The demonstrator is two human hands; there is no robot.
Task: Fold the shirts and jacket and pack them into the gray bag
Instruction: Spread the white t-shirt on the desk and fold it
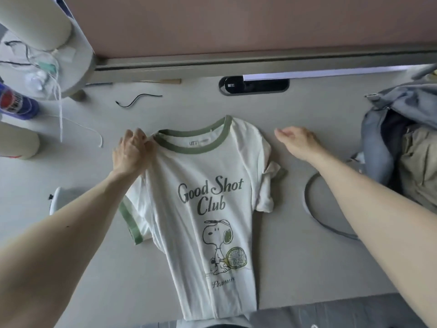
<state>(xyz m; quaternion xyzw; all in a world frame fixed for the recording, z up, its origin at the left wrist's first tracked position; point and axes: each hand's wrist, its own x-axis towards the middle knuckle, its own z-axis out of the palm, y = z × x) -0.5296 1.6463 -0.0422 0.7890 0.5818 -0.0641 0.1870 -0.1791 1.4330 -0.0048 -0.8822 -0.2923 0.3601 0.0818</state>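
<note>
On the counter (307,268), face up with the collar (194,147) away: the white shirt (208,185), hem hanging over the near edge. At the shoulder beside that green collar, the left hand (132,150), fingers curled in a pinch on the cloth. On the other side, the right hand (298,140), open and relaxed, holding nothing, near the far shoulder but clear of the cloth. Well to the right, the gray bag (378,138), mouth open, other clothes inside.

Likely step: squaring the shirt before the first fold. Hold the left pinch and draw that shoulder outward until flat. Bring the right hand to the far shoulder and match the pull, for a centred collar. Smooth the bunched right sleeve (267,190) first; folded in that state, probably a lump. Flatten the left sleeve (132,221) too. Then fold each side inward along a line just outside the collar, sleeves tucked in. Mind the overhanging hem: slide the shirt further onto the counter, or risk a slip.
</note>
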